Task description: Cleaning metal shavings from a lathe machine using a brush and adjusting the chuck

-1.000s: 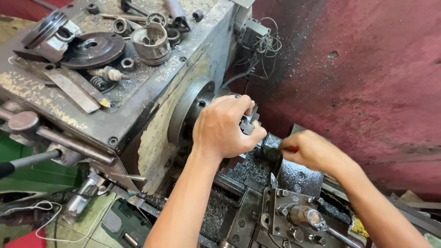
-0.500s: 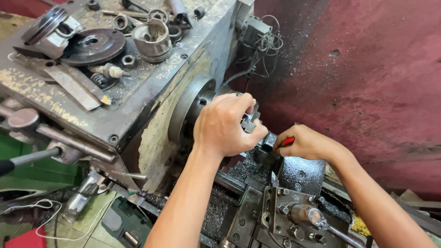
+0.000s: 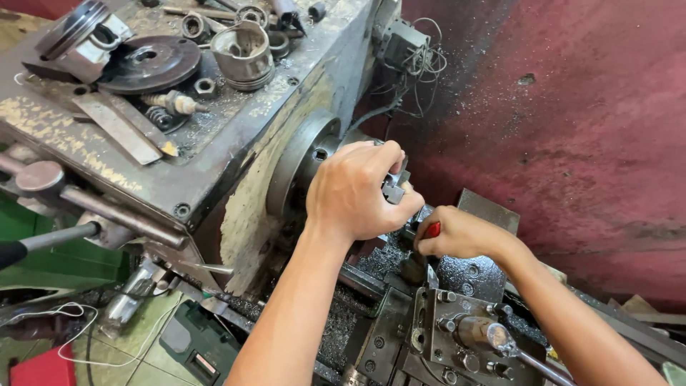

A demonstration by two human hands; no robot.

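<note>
My left hand (image 3: 357,191) is wrapped over the lathe chuck (image 3: 304,168), fingers curled around its front and a grey metal jaw (image 3: 394,187). Just to its right, my right hand (image 3: 457,232) is closed on a red-handled tool (image 3: 432,229), held close under the chuck. The tool's tip is hidden between my two hands. Below them sits the grey tool post and carriage (image 3: 450,329), dusted with dark metal chips.
The worn headstock top (image 3: 214,121) carries a piston (image 3: 78,36), a black pulley disc (image 3: 146,63), a metal cup (image 3: 243,51), nuts and flat bars. Levers (image 3: 43,179) stick out at left. Loose wires (image 3: 418,57) hang by the dark red wall (image 3: 572,143).
My right hand has slid left with the red-handled tool, closing in under the chuck until it nearly meets my left hand. The left hand has stayed on the chuck.
</note>
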